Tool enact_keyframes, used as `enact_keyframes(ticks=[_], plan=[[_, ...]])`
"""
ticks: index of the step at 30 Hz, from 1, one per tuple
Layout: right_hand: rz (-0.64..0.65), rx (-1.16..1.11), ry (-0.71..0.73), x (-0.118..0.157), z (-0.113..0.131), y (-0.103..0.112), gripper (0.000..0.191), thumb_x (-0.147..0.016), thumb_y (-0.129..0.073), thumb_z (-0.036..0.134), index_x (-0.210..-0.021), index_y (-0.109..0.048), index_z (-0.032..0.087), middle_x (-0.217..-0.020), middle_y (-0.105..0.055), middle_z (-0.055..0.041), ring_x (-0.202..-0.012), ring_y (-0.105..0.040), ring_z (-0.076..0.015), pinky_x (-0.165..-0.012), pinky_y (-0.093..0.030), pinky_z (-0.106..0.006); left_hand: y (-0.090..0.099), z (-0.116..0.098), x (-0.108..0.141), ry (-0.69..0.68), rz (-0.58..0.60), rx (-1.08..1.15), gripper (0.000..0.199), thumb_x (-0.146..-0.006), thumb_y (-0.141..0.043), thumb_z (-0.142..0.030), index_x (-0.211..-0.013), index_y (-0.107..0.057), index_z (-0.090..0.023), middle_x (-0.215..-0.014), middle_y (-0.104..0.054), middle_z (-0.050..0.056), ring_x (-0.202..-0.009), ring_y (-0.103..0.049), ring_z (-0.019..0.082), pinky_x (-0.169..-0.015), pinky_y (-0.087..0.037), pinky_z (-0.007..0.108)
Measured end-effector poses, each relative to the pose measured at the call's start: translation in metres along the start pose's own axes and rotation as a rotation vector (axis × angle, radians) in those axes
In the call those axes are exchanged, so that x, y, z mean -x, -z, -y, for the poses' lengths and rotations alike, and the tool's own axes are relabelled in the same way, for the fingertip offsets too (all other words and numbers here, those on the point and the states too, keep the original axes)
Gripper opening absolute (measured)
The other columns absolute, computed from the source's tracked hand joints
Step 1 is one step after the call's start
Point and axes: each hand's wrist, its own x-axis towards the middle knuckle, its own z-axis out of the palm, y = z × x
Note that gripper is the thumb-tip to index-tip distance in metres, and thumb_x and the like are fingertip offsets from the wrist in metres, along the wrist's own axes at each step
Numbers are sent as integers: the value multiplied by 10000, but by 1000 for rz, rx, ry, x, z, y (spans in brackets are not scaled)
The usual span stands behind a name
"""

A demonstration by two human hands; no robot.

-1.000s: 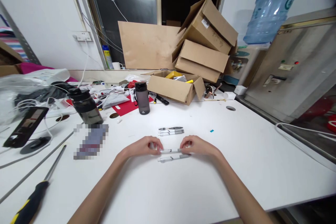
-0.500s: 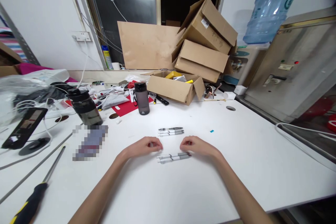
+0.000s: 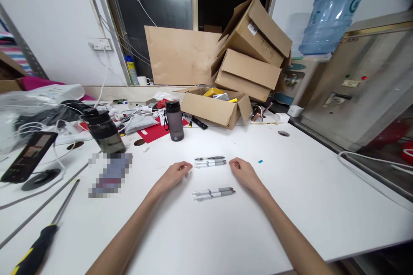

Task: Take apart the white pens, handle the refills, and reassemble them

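Several pens lie in two groups on the white table (image 3: 180, 232). The far group of pens (image 3: 210, 163) rests between my hands, and the near group of pens (image 3: 214, 194) lies closer to me. My left hand (image 3: 179, 172) is at the left ends of the far pens, its fingers curled together. At their right ends is my right hand (image 3: 239, 169), fingers also bent and pressed together. Whether either hand grips a pen end is too small to tell.
Left of my arms are a screwdriver (image 3: 48, 234), a blurred-out flat item (image 3: 113, 174), a black bottle (image 3: 105, 132) and a phone on a stand (image 3: 29, 154). Farther back stand a grey bottle (image 3: 174, 122) and an open carton (image 3: 209, 109).
Both hands have moved away from me, from beside the near pens to the ends of the far pens. The pens look unmoved.
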Motion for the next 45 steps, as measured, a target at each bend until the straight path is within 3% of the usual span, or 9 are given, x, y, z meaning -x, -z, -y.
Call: enact_keyframes(ticks=[4, 11, 17, 23, 31, 37, 41, 45], plan=[[15, 25, 6, 1, -1, -4, 317, -875, -460, 262, -1052, -707, 171, -981, -718, -92, -901, -651, -242, -801, -442, -331, -2, 4, -1, -6, 13, -27, 476, -883, -512, -499, -1156, -735, -178, -872, -728, 54, -808, -647, 253, -745, -456, 325], [13, 5, 13, 0, -3, -9, 321, -858, -483, 263, -1069, -713, 188, -1008, -724, -82, -921, -656, -243, -810, -447, -335, -4, 4, -1, -31, 18, -19, 457, -895, -497, -462, -1163, -728, -173, -899, -734, 61, -848, -652, 258, -773, -457, 324], [8, -123, 13, -6, -11, -12, 317, -816, -509, 308, -1027, -710, 182, -916, -713, -60, -845, -645, -230, -785, -462, -332, -4, 3, -1, -32, -8, 6, 460, -874, -514, -481, -1137, -738, -177, -925, -748, 67, -834, -659, 253, -783, -467, 326], [-30, -296, -32, -12, -10, -14, 276, -800, -571, 428, -937, -643, 200, -804, -661, -24, -756, -611, -202, -738, -464, -325, -5, -4, -1, -19, -7, 96, 493, -884, -516, -475, -1224, -683, -159, -937, -728, 68, -750, -624, 210, -669, -444, 296], [-3, -634, -110, -9, 4, -9, 424, -738, -693, 603, -818, -543, 214, -767, -653, -41, -682, -570, -178, -694, -461, -327, -18, -4, -6, -88, 32, 428, 534, -889, -605, -442, -1336, -542, -155, -1182, -695, 143, -989, -666, 237, -777, -529, 333], [67, -735, -122, -2, 15, -4, 300, -751, -656, 483, -763, -504, 224, -788, -628, -30, -756, -582, -180, -737, -455, -299, -25, -7, -3, -102, 34, 564, 396, -874, -649, -456, -1162, -546, -206, -1235, -691, 141, -1099, -660, 256, -824, -543, 361], [70, -682, -70, -2, 15, -7, 183, -778, -592, 391, -823, -553, 218, -713, -578, 3, -688, -531, -168, -700, -415, -292, -26, -14, 0, -99, 31, 526, 288, -885, -636, -448, -1007, -510, -220, -1103, -728, 108, -984, -676, 227, -740, -513, 315], [145, -500, 1, 0, 17, -8, 247, -853, -513, 393, -890, -663, 199, -680, -539, 14, -666, -510, -176, -688, -391, -297, -26, -19, 3, -126, 52, 477, 278, -887, -642, -441, -975, -485, -230, -992, -713, 59, -851, -654, 186, -688, -474, 278]])
